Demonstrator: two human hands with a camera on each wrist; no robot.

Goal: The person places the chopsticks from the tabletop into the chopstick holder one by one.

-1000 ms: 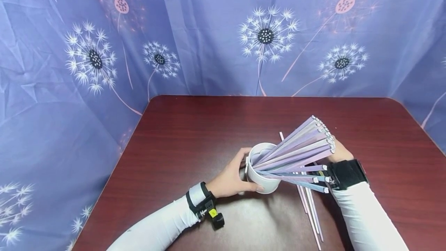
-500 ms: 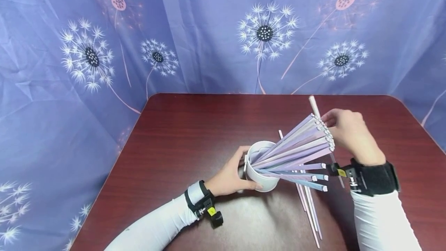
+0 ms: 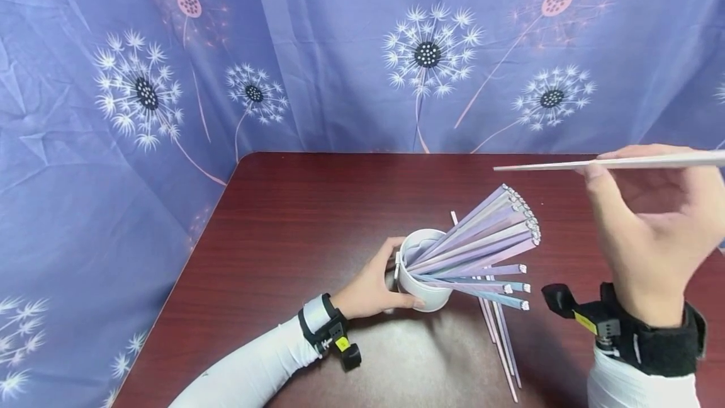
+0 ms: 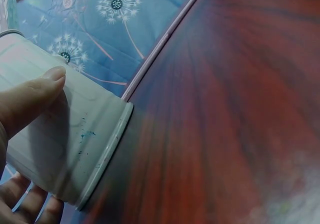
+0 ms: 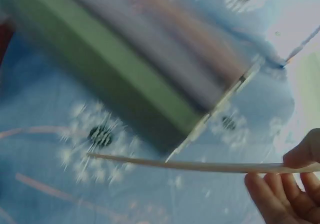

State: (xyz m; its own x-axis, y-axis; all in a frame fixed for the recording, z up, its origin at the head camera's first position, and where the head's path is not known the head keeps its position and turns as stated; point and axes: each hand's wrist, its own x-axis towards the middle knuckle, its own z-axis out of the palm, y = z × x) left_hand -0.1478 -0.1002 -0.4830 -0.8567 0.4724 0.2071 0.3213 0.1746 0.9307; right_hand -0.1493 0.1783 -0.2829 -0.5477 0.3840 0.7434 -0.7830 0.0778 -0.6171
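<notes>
In the head view my left hand [image 3: 368,288] grips a white cup [image 3: 432,300] from the left. Its thumb lies along the cup's wall [image 4: 90,129] in the left wrist view. A fanned bundle of pastel chopsticks [image 3: 476,239] leans out of the cup to the right, patterned white ends outward. Up at the right, my right hand [image 3: 651,225] pinches one pale chopstick [image 3: 538,167] between thumb and fingers, nearly level, its thin tip pointing left. The right wrist view shows that pinch, with blurred coloured chopsticks [image 5: 115,59] across the upper part.
Several loose chopsticks [image 3: 503,348] lie on the dark red table [image 3: 317,219], partly under the bundle. One loose end [image 3: 454,218] shows behind the cup. A blue dandelion-print cloth [image 3: 340,68] hangs along the table's back and left sides.
From behind the bundle, my right hand has come up and to the right with a chopstick, turning it from steep to nearly level. My left hand still holds the cup in place.
</notes>
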